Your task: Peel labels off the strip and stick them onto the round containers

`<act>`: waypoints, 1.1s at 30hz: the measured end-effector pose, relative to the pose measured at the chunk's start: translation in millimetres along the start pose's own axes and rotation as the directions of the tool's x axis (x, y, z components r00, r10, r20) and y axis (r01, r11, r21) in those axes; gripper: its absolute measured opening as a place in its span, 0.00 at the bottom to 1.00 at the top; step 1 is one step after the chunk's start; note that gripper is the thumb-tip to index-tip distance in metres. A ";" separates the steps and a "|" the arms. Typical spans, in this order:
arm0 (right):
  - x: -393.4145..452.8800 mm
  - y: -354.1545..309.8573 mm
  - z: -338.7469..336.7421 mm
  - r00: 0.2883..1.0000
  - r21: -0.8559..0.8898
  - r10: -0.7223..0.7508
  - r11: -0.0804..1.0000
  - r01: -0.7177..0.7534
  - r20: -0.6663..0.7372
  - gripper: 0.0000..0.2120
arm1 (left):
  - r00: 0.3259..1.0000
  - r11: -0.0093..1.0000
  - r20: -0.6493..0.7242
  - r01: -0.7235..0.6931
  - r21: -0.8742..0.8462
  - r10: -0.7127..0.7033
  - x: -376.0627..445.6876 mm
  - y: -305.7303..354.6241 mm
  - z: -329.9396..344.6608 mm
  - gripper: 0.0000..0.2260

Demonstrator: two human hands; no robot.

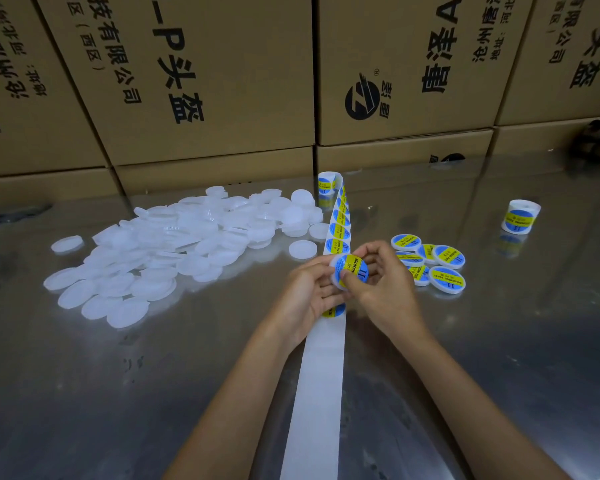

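Observation:
A white round container (336, 270) with a blue and yellow label (355, 268) on its face is held above the strip. My left hand (309, 292) grips it from the left and below. My right hand (381, 282) holds its right side, with the thumb pressing on the label. The white backing strip (321, 375) runs from the table's near edge up to a label roll (327, 183) at the back; round labels (338, 233) still sit on its far part. Several labelled containers (433, 265) lie just right of my hands.
A big heap of plain white containers (174, 244) covers the left of the shiny metal table (499, 341). A second label roll (520, 216) stands at the right. Stacked cardboard boxes (205, 81) wall off the back of the table.

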State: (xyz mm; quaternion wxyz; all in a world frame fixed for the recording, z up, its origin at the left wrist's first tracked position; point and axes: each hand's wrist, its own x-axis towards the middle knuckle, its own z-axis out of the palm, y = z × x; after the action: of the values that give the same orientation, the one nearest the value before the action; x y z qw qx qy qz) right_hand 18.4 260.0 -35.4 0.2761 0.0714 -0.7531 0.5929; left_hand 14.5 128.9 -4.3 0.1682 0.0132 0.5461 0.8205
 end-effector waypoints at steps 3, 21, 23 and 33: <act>0.0 2.8 0.1 1.000 -0.094 -0.010 0.996 0.008 -0.022 0.13 | 1.000 1.000 -0.017 -0.019 0.021 0.019 -0.3 -0.2 0.5 0.11; -3.6 1.9 -4.7 0.994 -0.505 0.060 0.858 -0.096 -0.086 0.29 | 0.998 0.973 0.068 -0.001 -0.230 0.017 -1.3 -0.3 0.3 0.13; -4.1 2.6 -4.4 0.996 -0.521 0.051 0.850 -0.082 -0.073 0.30 | 0.998 0.987 0.054 -0.023 -0.161 0.032 -0.8 -1.3 -0.2 0.12; -1.0 11.5 -9.3 0.999 -0.458 -0.045 0.888 0.041 0.001 0.20 | 0.982 0.944 0.052 -0.188 0.270 0.181 0.3 -4.1 -5.8 0.20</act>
State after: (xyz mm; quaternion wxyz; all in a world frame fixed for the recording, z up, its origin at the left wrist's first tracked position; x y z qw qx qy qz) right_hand 17.3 271.8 -44.4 0.3016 0.0181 -0.8686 0.3927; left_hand 14.1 125.3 -10.4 0.0946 0.0983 0.6482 0.7492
